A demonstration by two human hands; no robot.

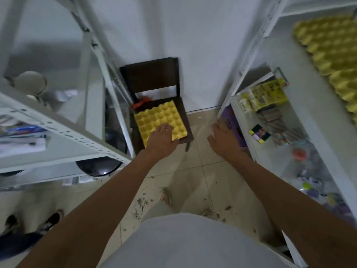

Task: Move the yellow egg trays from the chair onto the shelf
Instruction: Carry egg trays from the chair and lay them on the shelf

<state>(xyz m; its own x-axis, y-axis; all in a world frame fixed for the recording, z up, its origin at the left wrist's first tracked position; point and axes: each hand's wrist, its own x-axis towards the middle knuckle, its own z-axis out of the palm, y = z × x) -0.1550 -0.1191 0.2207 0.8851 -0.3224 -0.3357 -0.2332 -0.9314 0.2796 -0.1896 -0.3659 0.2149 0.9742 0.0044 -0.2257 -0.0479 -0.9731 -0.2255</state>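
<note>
A yellow egg tray (pixel 157 118) lies flat on the seat of a dark wooden chair (pixel 152 75) against the back wall. My left hand (pixel 161 139) reaches over the tray's near edge, fingers spread, holding nothing; whether it touches the tray is unclear. My right hand (pixel 222 137) hovers to the right of the chair over the floor, fingers apart and empty. More yellow egg trays (pixel 332 47) lie on the upper level of the white shelf (pixel 251 47) at the right.
A white metal rack (pixel 100 60) stands at the left with bowls, papers and dark pans. The right shelf's lower level holds yellow boxes (pixel 264 95), small packets and plastic bags. An orange object (pixel 142 102) lies behind the tray on the chair. Debris dots the tiled floor; shoes sit bottom left.
</note>
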